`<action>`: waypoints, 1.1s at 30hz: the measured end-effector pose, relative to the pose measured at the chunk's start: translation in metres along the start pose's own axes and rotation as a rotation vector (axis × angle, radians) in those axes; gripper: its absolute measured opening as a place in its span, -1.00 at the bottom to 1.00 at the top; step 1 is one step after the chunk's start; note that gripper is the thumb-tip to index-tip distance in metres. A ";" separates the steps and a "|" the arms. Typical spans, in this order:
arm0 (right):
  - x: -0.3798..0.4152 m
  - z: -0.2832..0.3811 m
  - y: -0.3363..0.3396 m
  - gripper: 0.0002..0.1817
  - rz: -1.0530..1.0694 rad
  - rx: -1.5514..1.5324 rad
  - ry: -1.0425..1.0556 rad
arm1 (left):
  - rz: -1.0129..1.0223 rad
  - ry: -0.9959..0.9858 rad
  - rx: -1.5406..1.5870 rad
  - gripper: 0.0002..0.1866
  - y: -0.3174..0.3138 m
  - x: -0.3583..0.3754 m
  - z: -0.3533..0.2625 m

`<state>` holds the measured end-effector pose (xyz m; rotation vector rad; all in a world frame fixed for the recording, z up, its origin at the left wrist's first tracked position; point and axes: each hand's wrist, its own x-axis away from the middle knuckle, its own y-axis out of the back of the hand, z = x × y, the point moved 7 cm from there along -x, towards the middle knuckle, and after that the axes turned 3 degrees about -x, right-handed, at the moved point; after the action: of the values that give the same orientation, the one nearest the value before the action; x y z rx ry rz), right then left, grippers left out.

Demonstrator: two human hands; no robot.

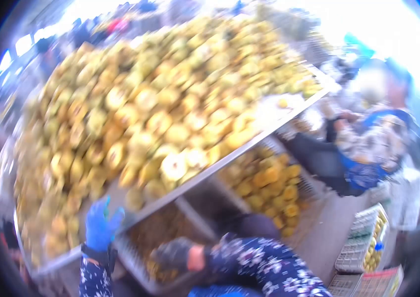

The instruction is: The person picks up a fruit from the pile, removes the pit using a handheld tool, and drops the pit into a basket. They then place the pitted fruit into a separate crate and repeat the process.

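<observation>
Fruit (170, 114) is heaped on the tabletop (289, 110); your blue-gloved left hand (102, 225), fingers spread loose, rests at its near edge, your dark-gloved right hand (175, 254) below looks clenched, no writing is readable.

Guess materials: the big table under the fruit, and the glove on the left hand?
Table: likely sheet metal, dull grey with a thin bright edge. Left hand glove: bright blue, matte, probably knit or rubber-coated fabric; blur hides the texture.

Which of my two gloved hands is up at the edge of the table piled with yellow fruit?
The left hand, in the bright blue glove, at the metal table's edge. The right hand, in a dark glove, stays lower over the crate.
</observation>
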<state>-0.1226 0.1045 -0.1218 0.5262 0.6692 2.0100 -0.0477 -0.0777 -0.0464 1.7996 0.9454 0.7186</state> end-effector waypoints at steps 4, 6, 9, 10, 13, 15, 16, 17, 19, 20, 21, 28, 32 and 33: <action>-0.009 -0.104 0.085 -0.75 -0.192 0.134 0.074 | 0.092 -0.027 -0.213 -0.34 -0.048 -0.141 -0.107; 0.015 -0.070 0.142 -0.72 -0.219 0.317 0.291 | 0.055 -0.051 -0.198 -0.34 -0.049 -0.162 -0.120; 0.013 -0.069 0.137 -0.86 -0.231 0.195 0.277 | 0.025 -0.064 -0.200 -0.32 -0.061 -0.167 -0.107; 0.013 -0.067 0.137 -0.86 -0.237 0.193 0.280 | -0.026 -0.094 -0.199 -0.31 -0.064 -0.169 -0.103; 0.012 -0.062 0.133 -0.87 -0.206 0.191 0.273 | -0.074 -0.144 -0.230 -0.38 -0.066 -0.170 -0.098; 0.015 -0.053 0.135 -0.87 -0.191 0.210 0.313 | -0.052 -0.112 -0.234 -0.39 -0.064 -0.169 -0.093; 0.013 -0.054 0.133 -0.87 -0.197 0.212 0.318 | -0.027 -0.085 -0.229 -0.40 -0.064 -0.170 -0.090; 0.011 -0.059 0.129 -0.86 -0.204 0.192 0.352 | -0.030 -0.087 -0.231 -0.40 -0.065 -0.168 -0.082; -0.007 -0.093 0.096 -0.84 -0.211 0.173 0.386 | -0.120 -0.032 0.347 -0.45 -0.062 -0.166 -0.055; -0.029 -0.136 0.058 -0.81 -0.170 -0.209 0.385 | -0.121 -0.031 0.347 -0.45 -0.054 -0.161 -0.056; -0.042 -0.158 0.038 -0.77 -0.122 -0.594 0.375 | -0.176 -0.003 0.613 -0.48 -0.035 -0.151 -0.055; -0.007 -0.068 0.137 -0.53 0.072 0.145 0.117 | -0.398 0.223 1.819 -0.52 -0.002 -0.077 -0.058; -0.014 -0.058 0.157 -0.59 -0.014 0.043 0.094 | -0.373 0.260 1.820 -0.49 0.000 -0.070 -0.056; -0.013 -0.049 0.168 -0.64 -0.233 0.114 0.285 | -0.332 0.214 1.859 -0.48 -0.003 -0.073 -0.056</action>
<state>-0.2531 0.0093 -0.0525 0.2151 0.9770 1.8490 -0.1318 -0.1119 -0.0327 2.8500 2.3914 -0.5387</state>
